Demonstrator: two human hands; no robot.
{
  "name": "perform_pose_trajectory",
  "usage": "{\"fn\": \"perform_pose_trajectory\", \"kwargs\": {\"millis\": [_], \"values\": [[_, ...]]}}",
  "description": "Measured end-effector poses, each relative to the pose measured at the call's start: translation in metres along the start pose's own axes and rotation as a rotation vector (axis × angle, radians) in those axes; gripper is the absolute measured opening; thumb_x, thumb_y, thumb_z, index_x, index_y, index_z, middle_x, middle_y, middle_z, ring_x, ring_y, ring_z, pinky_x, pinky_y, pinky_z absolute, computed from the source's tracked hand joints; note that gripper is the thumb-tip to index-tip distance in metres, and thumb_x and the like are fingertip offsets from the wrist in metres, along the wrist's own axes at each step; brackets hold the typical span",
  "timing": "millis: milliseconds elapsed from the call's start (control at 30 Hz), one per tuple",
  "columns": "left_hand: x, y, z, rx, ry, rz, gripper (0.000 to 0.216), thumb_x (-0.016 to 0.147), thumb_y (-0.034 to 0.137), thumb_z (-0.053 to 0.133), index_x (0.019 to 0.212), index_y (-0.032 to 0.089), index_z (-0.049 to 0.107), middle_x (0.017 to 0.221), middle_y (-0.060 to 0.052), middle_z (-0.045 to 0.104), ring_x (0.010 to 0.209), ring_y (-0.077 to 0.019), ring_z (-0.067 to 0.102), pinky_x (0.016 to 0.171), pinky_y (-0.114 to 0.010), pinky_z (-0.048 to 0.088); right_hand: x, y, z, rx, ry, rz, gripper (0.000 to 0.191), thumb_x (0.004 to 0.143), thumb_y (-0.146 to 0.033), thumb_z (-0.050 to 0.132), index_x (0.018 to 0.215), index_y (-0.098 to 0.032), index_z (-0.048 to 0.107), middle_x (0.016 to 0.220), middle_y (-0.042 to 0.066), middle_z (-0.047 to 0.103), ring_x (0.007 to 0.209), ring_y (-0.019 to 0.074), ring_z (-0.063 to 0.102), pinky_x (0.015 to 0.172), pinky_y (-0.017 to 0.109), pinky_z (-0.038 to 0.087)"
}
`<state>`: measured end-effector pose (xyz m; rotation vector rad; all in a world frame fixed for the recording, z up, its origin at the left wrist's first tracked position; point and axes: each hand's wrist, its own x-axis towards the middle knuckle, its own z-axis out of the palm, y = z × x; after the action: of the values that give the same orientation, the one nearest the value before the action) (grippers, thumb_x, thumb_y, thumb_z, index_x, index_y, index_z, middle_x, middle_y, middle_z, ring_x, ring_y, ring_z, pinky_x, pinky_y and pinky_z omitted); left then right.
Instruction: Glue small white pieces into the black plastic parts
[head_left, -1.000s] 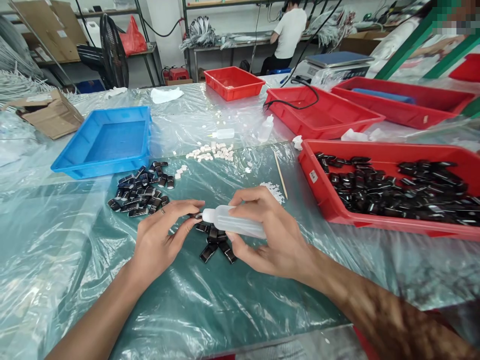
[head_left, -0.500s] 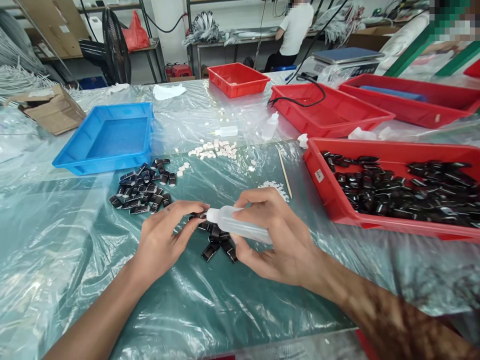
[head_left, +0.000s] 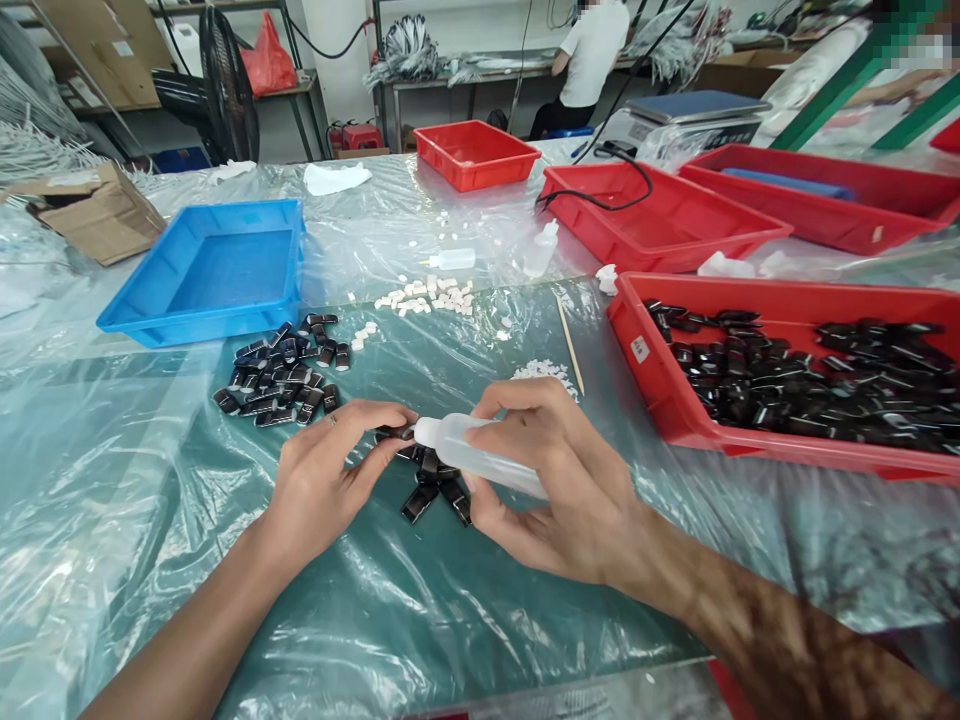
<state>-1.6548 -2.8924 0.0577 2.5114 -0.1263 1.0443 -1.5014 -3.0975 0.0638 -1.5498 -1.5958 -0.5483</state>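
My left hand [head_left: 322,480] pinches a small black plastic piece [head_left: 391,433] between thumb and fingertips, which partly cover it. In my right hand [head_left: 559,485] is a translucent squeeze bottle [head_left: 487,455], tilted almost flat with its white cap end at the piece. Whether the nozzle touches it, I cannot tell. Just below the bottle lie several loose black pieces [head_left: 420,500]. A larger pile of black pieces [head_left: 281,375] sits left of centre. Small white pads [head_left: 427,297] are scattered beyond my hands, and tiny white bits [head_left: 544,372] lie near a thin wooden stick [head_left: 570,345].
At the left stands a blue tray [head_left: 225,265]. A red tray [head_left: 645,400] at the right holds many black pieces, with more red trays [head_left: 480,155] behind. Two other bottles [head_left: 454,260] are farther back. A person [head_left: 589,60] sits at a far bench.
The view has shifted very slightly. Both hands keep their hold on the black piece and the bottle, almost unmoved.
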Motion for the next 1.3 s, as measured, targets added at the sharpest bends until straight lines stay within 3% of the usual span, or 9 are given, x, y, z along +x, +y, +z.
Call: {"fn": "perform_pose_trajectory", "kwargs": {"millis": [233, 467, 700, 900, 1133, 1300], "values": [[0.0007, 0.0020, -0.0005, 0.029, -0.008, -0.009, 0.010, 0.119, 0.027, 0.068, 0.128, 0.029, 0.071, 0.109, -0.001, 0.093, 0.084, -0.0170, 0.091, 0.070, -0.024, 0.073, -0.0013, 0.0002, 0.0002, 0.012, 0.002, 0.013, 0.038, 0.098, -0.013, 0.068, 0.131, -0.031, 0.065, 0.113, 0.014, 0.073, 0.085, 0.0255, 0.077, 0.053, 0.035, 0.064], [0.0009, -0.0007, 0.0013, 0.023, -0.012, 0.054, 0.025, 0.119, 0.024, 0.065, 0.143, 0.029, 0.070, 0.113, -0.004, 0.092, 0.094, -0.0187, 0.091, 0.079, -0.028, 0.077, -0.0017, -0.0006, -0.0006, -0.002, -0.005, 0.010, 0.036, 0.099, -0.013, 0.066, 0.128, -0.032, 0.064, 0.114, 0.013, 0.073, 0.086, 0.0240, 0.076, 0.055, 0.034, 0.066], [0.0001, -0.0014, 0.0029, 0.010, -0.031, 0.061, 0.023, 0.116, 0.016, 0.065, 0.136, 0.026, 0.071, 0.115, -0.007, 0.089, 0.099, -0.0218, 0.089, 0.083, -0.032, 0.075, -0.0015, -0.0010, 0.0007, -0.008, 0.003, 0.013, 0.044, 0.096, -0.011, 0.068, 0.135, -0.033, 0.065, 0.117, 0.013, 0.072, 0.084, 0.0244, 0.076, 0.054, 0.036, 0.066], [-0.0012, 0.0019, -0.0006, 0.057, -0.107, -0.024, 0.013, 0.118, 0.020, 0.061, 0.127, 0.026, 0.066, 0.103, -0.002, 0.088, 0.072, -0.0167, 0.085, 0.054, -0.023, 0.059, 0.0007, -0.0022, 0.0014, 0.065, 0.024, 0.045, 0.047, 0.098, -0.012, 0.068, 0.139, -0.033, 0.060, 0.116, 0.011, 0.071, 0.086, 0.0236, 0.074, 0.058, 0.036, 0.067], [-0.0027, 0.0008, 0.0014, 0.027, -0.116, -0.011, 0.011, 0.122, 0.024, 0.052, 0.128, 0.025, 0.062, 0.103, -0.001, 0.084, 0.059, -0.0119, 0.074, 0.053, -0.022, 0.055, -0.0006, -0.0027, 0.0040, -0.002, 0.029, -0.008, 0.035, 0.100, -0.010, 0.066, 0.131, -0.026, 0.063, 0.116, 0.012, 0.071, 0.081, 0.0203, 0.072, 0.050, 0.031, 0.060], [-0.0044, 0.0015, 0.0018, -0.003, -0.134, -0.026, 0.013, 0.122, 0.020, 0.053, 0.131, 0.025, 0.060, 0.112, -0.002, 0.087, 0.064, -0.0121, 0.078, 0.058, -0.023, 0.059, -0.0020, -0.0042, 0.0021, 0.015, 0.016, -0.020, 0.034, 0.100, -0.009, 0.067, 0.131, -0.022, 0.063, 0.117, 0.015, 0.070, 0.079, 0.0182, 0.070, 0.053, 0.030, 0.061]]}}
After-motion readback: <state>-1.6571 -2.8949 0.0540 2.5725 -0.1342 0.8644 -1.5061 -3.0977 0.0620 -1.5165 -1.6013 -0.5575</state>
